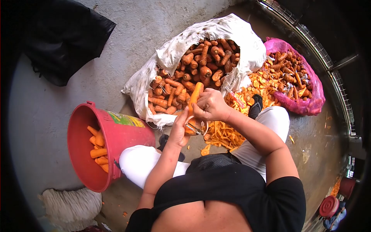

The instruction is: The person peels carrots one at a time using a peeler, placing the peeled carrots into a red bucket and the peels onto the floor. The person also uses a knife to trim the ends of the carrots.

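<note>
Two bare hands meet above the person's lap, over a long orange carrot (196,94) that stands nearly upright between them. The right hand (210,105) is closed round the carrot's middle, knuckles towards the camera, so the stretch of carrot under its fingers is hidden. Only the smooth upper end shows clearly. The left hand (178,131) is at the lower end, its fingers curled together about a small metal peeler (194,129). The peeler's blade lies against the carrot, though its handle and the exact grip are too covered to make out.

Just beyond the hands a white woven sack (216,29) gapes open, full of dull unpeeled carrots (193,69). To its right a pink mesh bag (313,102) holds more carrots and scraps, its far side bent by the lens. A heap of thin orange peelings (220,135) lies on the grey concrete floor (116,50) between the person's white-trousered knees, partly covered by the right forearm. A black shoe (255,106) shows beside the right knee.

At the person's left, a red plastic bucket (123,133) tilts against the left knee. Its mouth faces left and several bright peeled carrots (98,149) lie inside, but its depth is in shadow. A black crumpled cloth (62,34) lies at the upper left and a whitish rag bundle (71,203) at the lower left, both cut off by the dark edge of the view.
</note>
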Demonstrator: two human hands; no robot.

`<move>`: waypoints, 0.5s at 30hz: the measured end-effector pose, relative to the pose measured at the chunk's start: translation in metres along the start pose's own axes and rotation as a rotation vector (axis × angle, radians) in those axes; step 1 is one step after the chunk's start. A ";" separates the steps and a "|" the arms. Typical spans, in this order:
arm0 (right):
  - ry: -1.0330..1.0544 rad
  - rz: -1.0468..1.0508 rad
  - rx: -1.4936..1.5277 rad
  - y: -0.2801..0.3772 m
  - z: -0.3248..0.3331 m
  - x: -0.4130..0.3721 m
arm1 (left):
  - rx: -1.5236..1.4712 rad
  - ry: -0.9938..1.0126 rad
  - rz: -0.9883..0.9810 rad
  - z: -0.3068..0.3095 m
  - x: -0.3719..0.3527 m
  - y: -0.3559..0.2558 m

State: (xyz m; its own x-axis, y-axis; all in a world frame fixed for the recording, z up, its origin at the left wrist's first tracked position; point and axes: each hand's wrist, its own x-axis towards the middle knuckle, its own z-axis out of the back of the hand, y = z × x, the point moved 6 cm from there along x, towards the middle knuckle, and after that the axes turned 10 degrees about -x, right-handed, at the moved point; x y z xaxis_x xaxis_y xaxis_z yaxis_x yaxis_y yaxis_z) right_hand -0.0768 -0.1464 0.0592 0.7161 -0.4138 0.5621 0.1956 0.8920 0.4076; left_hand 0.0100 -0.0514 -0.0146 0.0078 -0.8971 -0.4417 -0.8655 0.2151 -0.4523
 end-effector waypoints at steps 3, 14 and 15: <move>-0.003 -0.014 -0.001 0.000 0.006 0.005 | 0.012 0.059 -0.021 -0.004 0.000 -0.005; 0.032 -0.051 -0.098 -0.001 0.002 0.000 | 0.053 -0.040 0.038 0.007 0.003 0.006; 0.038 -0.055 -0.097 -0.002 0.001 0.000 | 0.082 0.003 0.051 0.004 0.002 0.006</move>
State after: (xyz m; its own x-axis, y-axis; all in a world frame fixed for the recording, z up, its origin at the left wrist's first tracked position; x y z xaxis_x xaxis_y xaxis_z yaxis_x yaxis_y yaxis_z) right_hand -0.0777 -0.1481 0.0594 0.7270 -0.4568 0.5126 0.2979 0.8825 0.3639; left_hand 0.0072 -0.0504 -0.0217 -0.0365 -0.8855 -0.4631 -0.8207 0.2910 -0.4916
